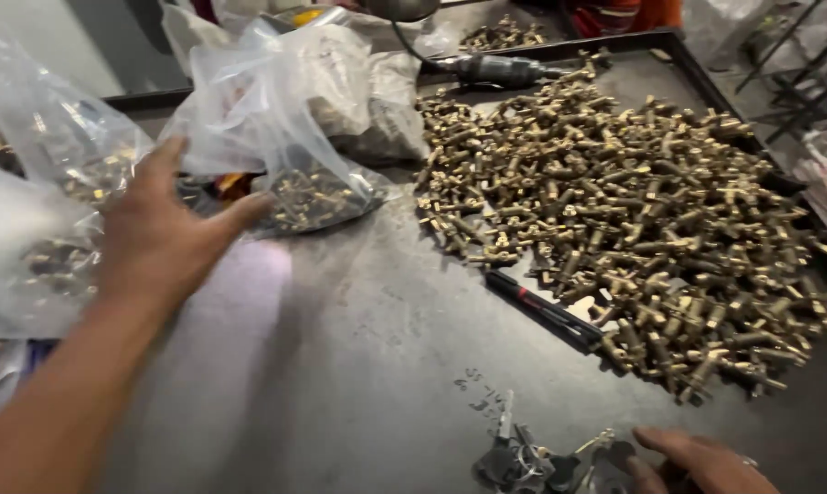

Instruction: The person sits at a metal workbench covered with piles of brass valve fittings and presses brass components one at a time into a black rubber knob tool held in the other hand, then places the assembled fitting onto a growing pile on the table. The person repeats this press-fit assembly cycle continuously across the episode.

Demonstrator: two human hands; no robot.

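Keys on a ring lie closest to me, at the near edge of the dark metal table. My right hand rests just beside them, and its fingers touch the dark key tags. Only part of this hand shows, so I cannot tell if it grips anything.

My left hand is farther out, to the left of the keys. It is open, with the fingers spread, and holds nothing. Its thumb touches a clear plastic bag, and the fingertips reach the bag's edge. Small brass parts sit in the bottom of that bag. More clear bags with brass bits lie left of my hand.

Past the keys, a little to the right, a thin black tool with a red stripe lies flat on the table. One end pokes under a big pile of brass bolts. The pile spreads wide across the right side of the table, well apart from my left hand.

Beyond the pile, at the far edge, lies a dark power tool with a cord. A smaller heap of brass parts sits behind it.
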